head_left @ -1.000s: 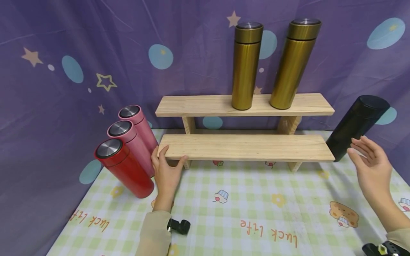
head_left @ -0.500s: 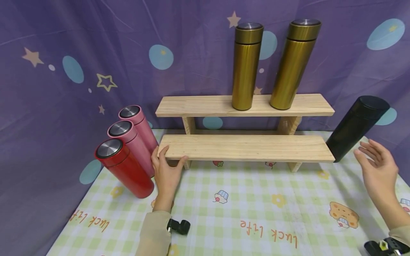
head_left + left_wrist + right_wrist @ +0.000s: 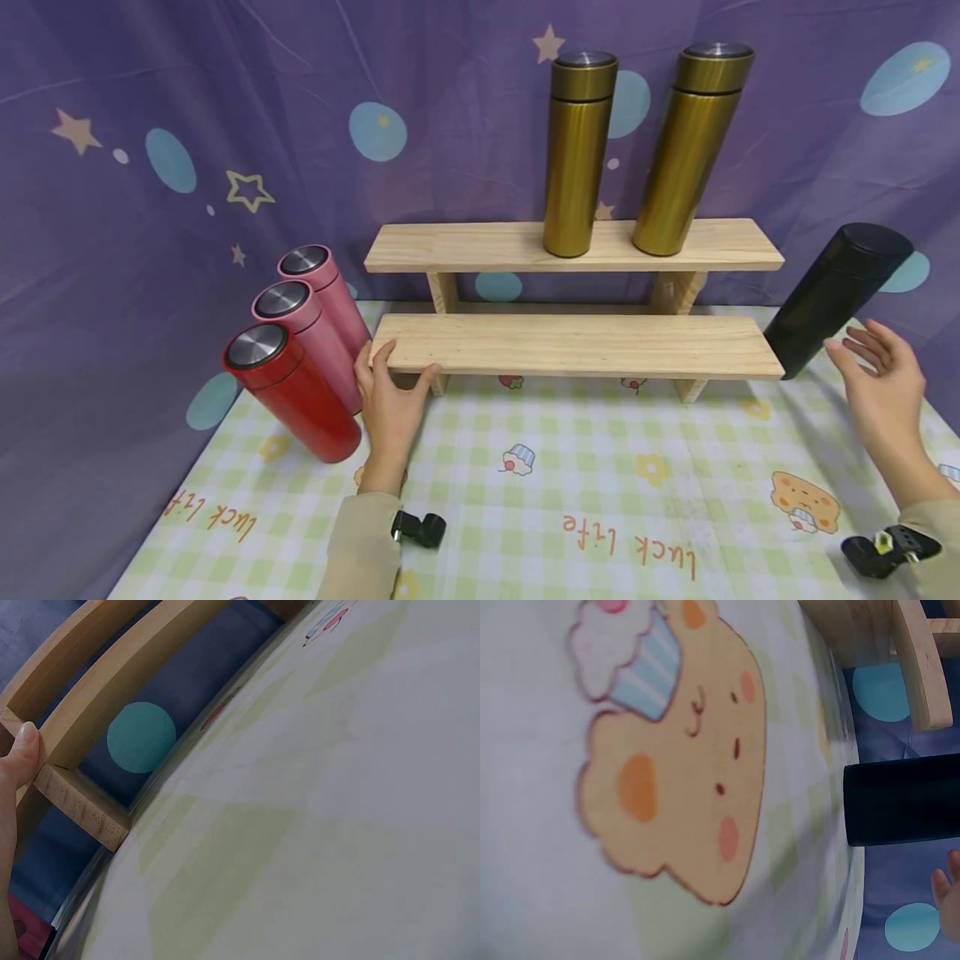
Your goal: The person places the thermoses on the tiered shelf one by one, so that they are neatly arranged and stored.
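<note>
My left hand (image 3: 392, 408) grips the left end of the lower board of a two-tier wooden shelf (image 3: 577, 343), fingers on top and thumb at the front edge. In the left wrist view the thumb (image 3: 26, 742) lies against the board's edge. Just right of the shelf stands a black thermos bottle (image 3: 832, 292). Beside it my right hand (image 3: 885, 387) hovers with relaxed, slightly bent fingers, holding nothing. The right wrist view has the lower part of the black thermos (image 3: 904, 801) and only some fingertips. Two gold thermos bottles (image 3: 579, 167) stand on the upper board.
Left of the shelf, two pink thermos bottles (image 3: 318, 333) and a red thermos bottle (image 3: 296, 400) stand in a row, close to my left hand. A green checked tablecloth (image 3: 585, 483) covers the table. Behind hangs a purple curtain (image 3: 457, 67).
My right hand has drawn a little to the right, away from the black thermos, then come slightly back. The left hand, shelf and bottles have stayed in place.
</note>
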Demonstrator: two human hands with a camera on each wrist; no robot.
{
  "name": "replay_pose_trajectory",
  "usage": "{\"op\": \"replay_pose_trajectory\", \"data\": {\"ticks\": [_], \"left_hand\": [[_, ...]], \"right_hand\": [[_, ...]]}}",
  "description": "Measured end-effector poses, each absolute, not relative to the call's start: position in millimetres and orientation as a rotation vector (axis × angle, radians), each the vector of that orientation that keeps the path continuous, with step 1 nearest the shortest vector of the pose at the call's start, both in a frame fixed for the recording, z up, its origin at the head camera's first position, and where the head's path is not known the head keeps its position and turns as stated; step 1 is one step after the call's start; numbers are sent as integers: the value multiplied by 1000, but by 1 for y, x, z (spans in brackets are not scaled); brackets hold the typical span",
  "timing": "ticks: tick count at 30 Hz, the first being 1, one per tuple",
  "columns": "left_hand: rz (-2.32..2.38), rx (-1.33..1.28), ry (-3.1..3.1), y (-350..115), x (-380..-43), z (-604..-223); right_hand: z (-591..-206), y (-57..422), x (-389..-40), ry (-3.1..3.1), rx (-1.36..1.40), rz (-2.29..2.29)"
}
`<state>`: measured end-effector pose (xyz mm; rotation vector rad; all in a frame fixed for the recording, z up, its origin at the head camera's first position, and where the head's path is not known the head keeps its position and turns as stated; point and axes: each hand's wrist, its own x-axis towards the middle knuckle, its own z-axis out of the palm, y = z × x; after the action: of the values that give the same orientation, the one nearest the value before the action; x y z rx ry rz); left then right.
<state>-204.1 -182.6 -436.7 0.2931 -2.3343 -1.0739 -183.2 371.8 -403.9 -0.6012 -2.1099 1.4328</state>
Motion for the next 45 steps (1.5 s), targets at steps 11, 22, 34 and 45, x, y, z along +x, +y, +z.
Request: {"op": "replay_pose_trajectory", "data": {"ticks": [11, 22, 34, 45], "left_hand": [[-1071, 305, -2340, -183, -204, -435], [-1067, 308, -2339, -182, -205, -436], [-1068, 299, -2329, -182, -204, -435], [-1068, 298, -2336, -182, -203, -436]], "right_hand": [[-422, 393, -211, -2141, -557, 1460], [-391, 365, -209, -2122, -643, 1487], [-387, 362, -218, -2174, -690, 1472], [-386, 360, -222, -2187, -732, 1474]]}}
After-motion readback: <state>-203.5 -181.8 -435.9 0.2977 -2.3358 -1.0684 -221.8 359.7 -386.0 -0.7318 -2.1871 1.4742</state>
